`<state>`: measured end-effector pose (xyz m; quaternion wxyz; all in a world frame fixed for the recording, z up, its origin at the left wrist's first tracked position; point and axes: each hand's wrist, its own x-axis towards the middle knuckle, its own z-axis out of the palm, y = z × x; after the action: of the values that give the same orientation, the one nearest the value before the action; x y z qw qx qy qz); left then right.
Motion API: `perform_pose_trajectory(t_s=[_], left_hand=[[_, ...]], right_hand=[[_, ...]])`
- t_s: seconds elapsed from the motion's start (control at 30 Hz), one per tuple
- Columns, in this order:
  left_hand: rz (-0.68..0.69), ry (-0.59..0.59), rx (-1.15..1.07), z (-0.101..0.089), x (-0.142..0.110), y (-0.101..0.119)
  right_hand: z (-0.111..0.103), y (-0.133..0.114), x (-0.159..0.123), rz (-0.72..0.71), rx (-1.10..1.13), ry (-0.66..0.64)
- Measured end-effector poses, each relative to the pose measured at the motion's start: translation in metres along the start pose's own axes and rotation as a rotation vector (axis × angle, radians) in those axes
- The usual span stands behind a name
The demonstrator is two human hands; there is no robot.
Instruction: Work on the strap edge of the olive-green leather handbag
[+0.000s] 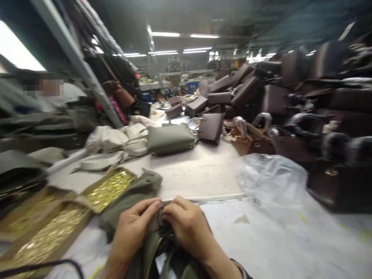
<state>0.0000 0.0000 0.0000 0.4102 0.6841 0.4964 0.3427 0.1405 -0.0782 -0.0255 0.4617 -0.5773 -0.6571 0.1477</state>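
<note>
An olive-green bag (136, 193) of soft material lies across the near table edge, its open lower part hanging toward me with dark lining and a zipper edge showing. My left hand (133, 224) pinches its edge between thumb and fingers. Close beside it, my right hand (186, 223) is closed on a dark part of the same bag, fingertips bent inward. The small spot between both sets of fingertips is blurred, so any fitting there cannot be made out. To the left, a cardboard box of shiny gold metal pieces (112, 190) touches the bag.
More gold pieces fill another cardboard box (49, 236) at lower left. A grey-green handbag (171, 138) stands ahead on the white table. Clear plastic wrap (270, 178) lies right, before piled dark brown handbags (328, 178). Behind a slanted metal post (78, 58), a person is at far left.
</note>
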Motion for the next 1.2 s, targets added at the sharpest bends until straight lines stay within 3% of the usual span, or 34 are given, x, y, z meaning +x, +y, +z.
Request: perform_pose_trajectory(t_s=[0.1, 0.23, 0.4, 1.2], left_hand=[[-0.089, -0.022, -0.027, -0.015, -0.003, -0.004], [-0.097, -0.042, -0.086, -0.005, -0.003, 0.000], [-0.065, -0.067, -0.128, -0.005, -0.008, 0.006], [0.035, -0.035, -0.042, -0.004, -0.019, 0.011]], right_hand=[[-0.004, 0.009, 0.002, -0.043, 0.152, -0.008], [-0.015, 0.012, 0.003, -0.001, 0.329, -0.033], [-0.014, 0.015, 0.004, 0.063, 0.455, -0.037], [-0.008, 0.013, 0.002, 0.034, 0.387, -0.002]])
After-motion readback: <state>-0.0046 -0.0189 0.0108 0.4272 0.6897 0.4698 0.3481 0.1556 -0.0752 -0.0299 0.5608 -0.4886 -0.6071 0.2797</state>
